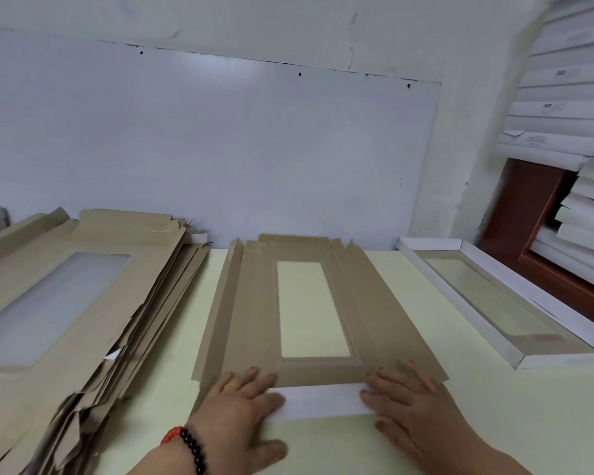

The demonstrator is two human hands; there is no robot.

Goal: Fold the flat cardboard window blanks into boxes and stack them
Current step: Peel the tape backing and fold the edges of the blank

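Note:
A flat brown cardboard blank (258, 313) with a clear rectangular window lies in front of me on the pale table (460, 406). Its near end flap (323, 401) is folded over onto the blank and shows its white underside. My left hand (240, 402) presses flat on the flap's left end with straight fingers. At the flap's right end my right hand (408, 402) presses down the same way. A folded window box (487, 296) with white walls stands to the right.
A tall, slanting pile of flat brown blanks (83, 303) fills the table's left side. White long boxes (570, 125) are stacked at the upper right beside a red-brown door. A white wall panel rises behind the table.

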